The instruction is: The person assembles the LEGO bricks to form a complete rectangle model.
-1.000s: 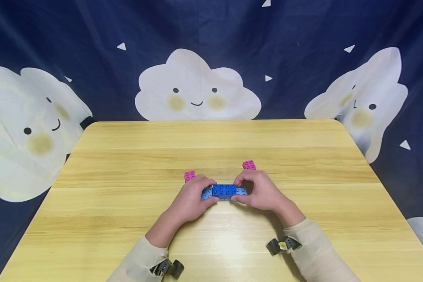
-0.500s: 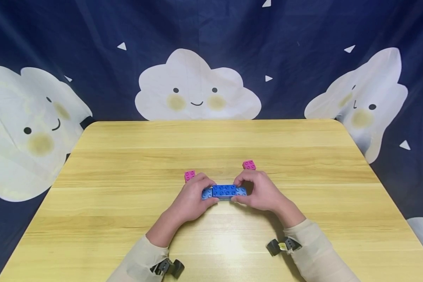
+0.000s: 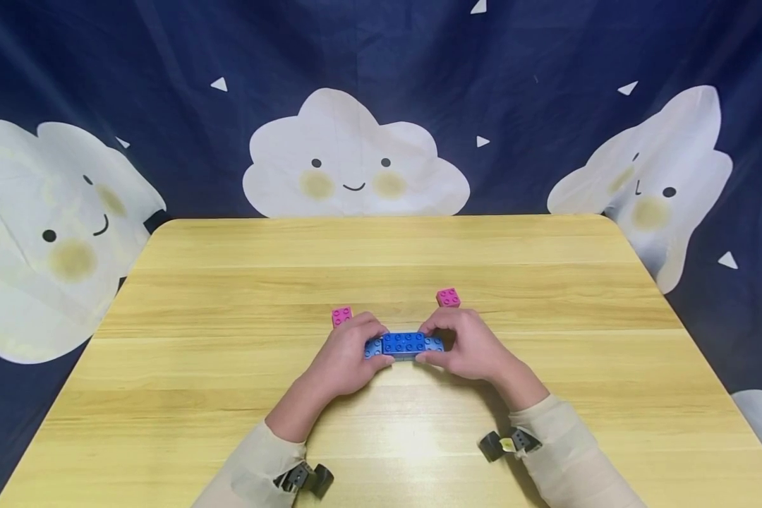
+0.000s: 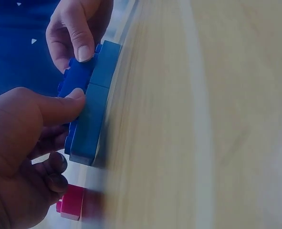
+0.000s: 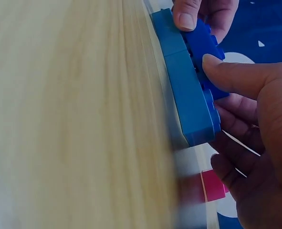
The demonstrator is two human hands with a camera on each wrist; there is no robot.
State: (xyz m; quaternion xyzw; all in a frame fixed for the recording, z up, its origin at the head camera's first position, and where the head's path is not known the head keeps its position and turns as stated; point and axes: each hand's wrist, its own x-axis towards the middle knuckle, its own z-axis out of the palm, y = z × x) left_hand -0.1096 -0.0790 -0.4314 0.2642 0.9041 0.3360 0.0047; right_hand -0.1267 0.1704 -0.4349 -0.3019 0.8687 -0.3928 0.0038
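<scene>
A dark blue building brick (image 3: 403, 343) sits across the joint of two lighter blue bricks (image 4: 94, 112) that lie end to end below it on the table. My left hand (image 3: 345, 356) grips the left end of the dark blue brick between thumb and fingers. At its other end, my right hand (image 3: 471, 346) pinches the same brick, thumb on the near side. In the right wrist view a thin gap shows between the dark blue brick and the lighter bricks (image 5: 186, 90); whether they are fully joined I cannot tell.
One pink brick (image 3: 341, 317) lies just beyond my left hand, partly hidden by it. Another pink brick (image 3: 448, 298) stands beyond my right hand. The wooden table (image 3: 381, 247) ends at a dark blue cloth (image 3: 514, 56) with cloud prints.
Both hands keep their hold on the dark blue brick and stay nearly in place. The blue bricks show only a very slight shift.
</scene>
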